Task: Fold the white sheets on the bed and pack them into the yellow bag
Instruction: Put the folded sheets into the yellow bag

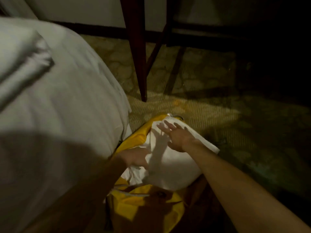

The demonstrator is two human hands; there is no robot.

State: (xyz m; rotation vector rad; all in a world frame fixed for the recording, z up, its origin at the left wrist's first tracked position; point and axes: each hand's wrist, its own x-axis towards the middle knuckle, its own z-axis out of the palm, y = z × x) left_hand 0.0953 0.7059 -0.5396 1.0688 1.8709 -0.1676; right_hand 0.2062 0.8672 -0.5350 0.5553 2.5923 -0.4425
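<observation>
A folded white sheet (175, 167) lies in the mouth of the yellow bag (134, 204), which stands on the floor beside the bed. My right hand (176, 135) hovers flat over the sheet's far part with fingers spread. On the sheet's near left edge rests my left hand (136, 157), its fingers straight against the cloth. More white bedding (55, 91) covers the bed on the left, with a folded piece (20, 54) at the upper left.
Dark wooden chair legs (138, 61) stand on the patterned carpet (202, 98) just beyond the bag. The right side of the room is in deep shadow. The bed edge (122, 115) presses close to the bag's left side.
</observation>
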